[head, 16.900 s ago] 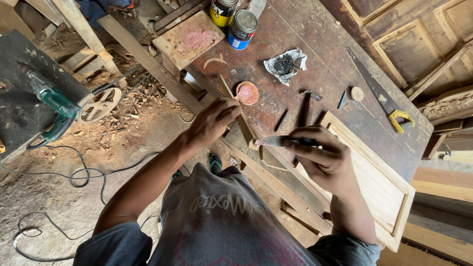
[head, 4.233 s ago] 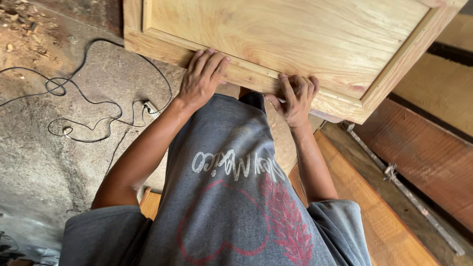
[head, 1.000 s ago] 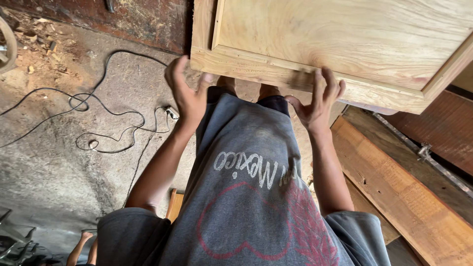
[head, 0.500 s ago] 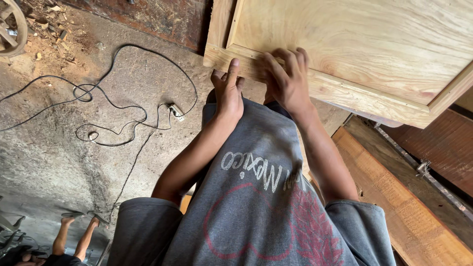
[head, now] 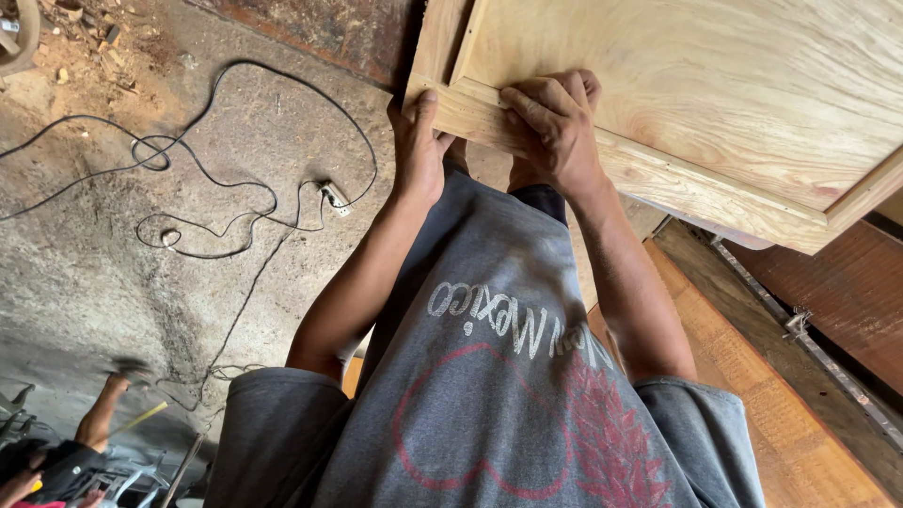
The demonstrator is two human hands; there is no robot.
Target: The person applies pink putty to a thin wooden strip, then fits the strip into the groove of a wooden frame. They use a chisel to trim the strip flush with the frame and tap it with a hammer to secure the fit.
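A pale wooden framed panel, like a cabinet door, lies across the top right of the head view. My left hand grips the near left corner of its frame, thumb up on the corner. Right beside it, my right hand presses down on the same frame rail, fingers curled over the inner edge of the panel. Both arms reach forward over my grey printed shirt.
Black power cables with a white plug snake over the dusty concrete floor on the left. Reddish-brown boards and a metal rail lie at lower right. Another person's leg shows at bottom left.
Both hands have shifted left along the panel's near rail and come close together at its left corner; a second ago they were spread apart on that rail.
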